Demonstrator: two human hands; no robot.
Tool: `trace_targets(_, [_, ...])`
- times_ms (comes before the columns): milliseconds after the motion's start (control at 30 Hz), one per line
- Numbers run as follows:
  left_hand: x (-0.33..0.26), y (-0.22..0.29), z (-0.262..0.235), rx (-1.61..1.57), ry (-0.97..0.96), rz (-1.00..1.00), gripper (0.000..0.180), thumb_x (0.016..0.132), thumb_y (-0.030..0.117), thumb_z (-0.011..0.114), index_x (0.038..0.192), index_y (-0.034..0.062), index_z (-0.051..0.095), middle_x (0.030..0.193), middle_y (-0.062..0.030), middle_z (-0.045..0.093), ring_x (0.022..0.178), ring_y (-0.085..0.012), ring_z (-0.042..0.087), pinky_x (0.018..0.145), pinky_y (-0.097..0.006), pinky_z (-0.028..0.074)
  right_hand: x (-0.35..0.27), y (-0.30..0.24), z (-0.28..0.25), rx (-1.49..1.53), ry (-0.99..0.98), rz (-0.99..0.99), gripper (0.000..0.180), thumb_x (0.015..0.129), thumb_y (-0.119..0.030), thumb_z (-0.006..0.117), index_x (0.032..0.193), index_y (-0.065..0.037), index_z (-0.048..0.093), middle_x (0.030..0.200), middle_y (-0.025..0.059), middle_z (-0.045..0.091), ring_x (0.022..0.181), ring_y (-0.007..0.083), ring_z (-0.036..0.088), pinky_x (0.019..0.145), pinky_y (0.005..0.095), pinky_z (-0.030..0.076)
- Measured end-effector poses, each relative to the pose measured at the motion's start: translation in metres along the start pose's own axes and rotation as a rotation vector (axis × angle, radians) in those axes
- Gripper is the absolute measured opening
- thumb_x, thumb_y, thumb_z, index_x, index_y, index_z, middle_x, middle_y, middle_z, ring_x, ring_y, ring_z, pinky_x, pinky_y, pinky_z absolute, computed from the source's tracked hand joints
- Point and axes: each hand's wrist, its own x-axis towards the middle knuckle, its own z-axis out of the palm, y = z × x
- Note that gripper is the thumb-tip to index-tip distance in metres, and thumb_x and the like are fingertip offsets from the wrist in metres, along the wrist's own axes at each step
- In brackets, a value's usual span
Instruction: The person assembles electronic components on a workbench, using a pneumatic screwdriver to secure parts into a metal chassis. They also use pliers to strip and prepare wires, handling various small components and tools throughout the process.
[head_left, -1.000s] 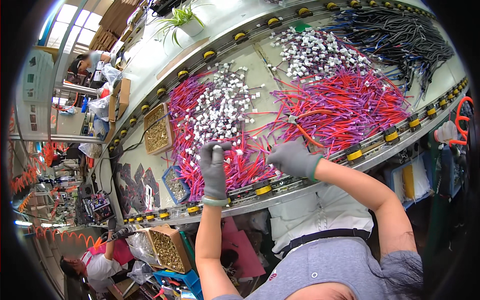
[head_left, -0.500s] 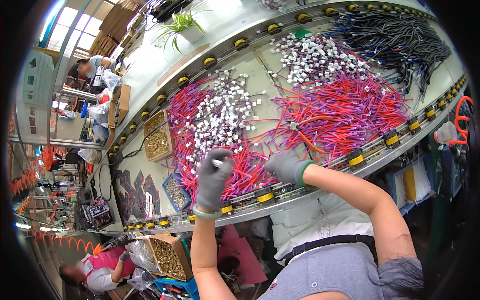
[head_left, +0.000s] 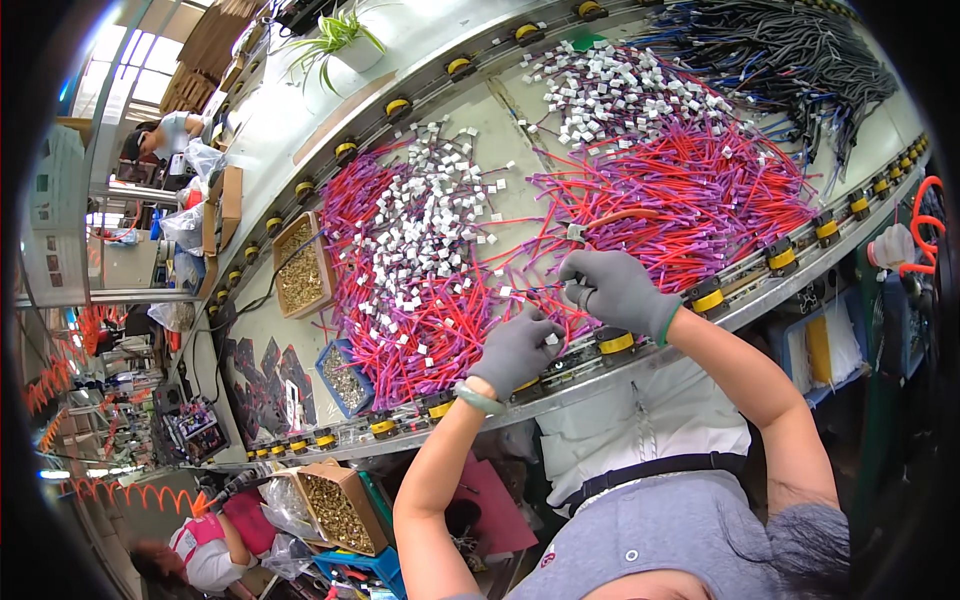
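Left hand, grey knit glove: fingers curled nearly closed, knuckles up, resting on the near edge of the red and purple wire pile and pinching a few strands beneath the palm (the exact grip is hidden by the glove). Right hand, grey knit glove with a green cuff: fingers bent inward, thumb and forefinger closed on one wire with a small white connector at its far end, the strand running up and away over the second red and purple wire heap. Both hands sit close together, just beyond the conveyor rail with its yellow rollers. Elsewhere on the bench: loose white connectors scattered over the left pile, a bundle of black and blue cables at the far right, a tray of brass parts to the left. Change from a second ago: the left hand, then raised and upright over the pile, has dropped flat onto the wires; the right hand has stayed near its place.
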Motion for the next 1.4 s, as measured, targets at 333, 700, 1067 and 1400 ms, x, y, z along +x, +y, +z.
trace_targets(333, [-0.013, 0.015, 0.000, 0.107, -0.069, -0.137, 0.025, 0.089, 0.029, 0.060, 0.109, 0.0164, 0.066, 0.110, -0.0100, 0.058, 0.095, -0.0312, 0.063, 0.081, -0.042, 0.052, -0.034, 0.016, -0.015, 0.098, -0.013, 0.093, 0.017, 0.084, -0.015, 0.067, 0.098, -0.007, 0.063, 0.082, 0.0116, 0.067, 0.074, 0.0246, 0.067, 0.068, 0.0359, 0.052])
trace_targets(700, [-0.015, -0.028, 0.003, -0.585, 0.166, -0.078, 0.019, 0.090, 0.013, 0.060, 0.107, 0.0049, 0.061, 0.106, -0.0075, 0.061, 0.096, -0.0196, 0.061, 0.084, -0.032, 0.050, -0.037, 0.013, -0.008, 0.030, 0.034, 0.078, 0.016, 0.084, -0.015, 0.068, 0.099, -0.009, 0.064, 0.082, 0.0101, 0.067, 0.076, 0.0257, 0.066, 0.068, 0.0372, 0.052])
trace_targets(1067, [-0.042, 0.025, -0.013, -0.101, 0.700, 0.101, 0.016, 0.100, 0.015, 0.047, 0.111, 0.0042, 0.053, 0.092, -0.0134, 0.067, 0.081, -0.0271, 0.066, 0.072, -0.034, 0.052, -0.016, -0.047, 0.034, 0.195, -0.068, -0.105, 0.016, 0.084, -0.012, 0.068, 0.099, -0.008, 0.065, 0.080, 0.0099, 0.068, 0.072, 0.0241, 0.068, 0.065, 0.0348, 0.052])
trace_targets(1400, [-0.032, -0.094, -0.133, 0.196, 0.832, -0.213, 0.039, 0.094, 0.033, 0.058, 0.123, 0.0070, 0.054, 0.090, -0.0168, 0.070, 0.084, -0.0330, 0.068, 0.077, -0.042, 0.052, -0.026, -0.007, -0.008, 0.376, 0.046, 0.078, 0.026, 0.088, -0.009, 0.067, 0.113, -0.003, 0.062, 0.086, 0.0099, 0.067, 0.073, 0.0145, 0.065, 0.068, 0.0290, 0.052])
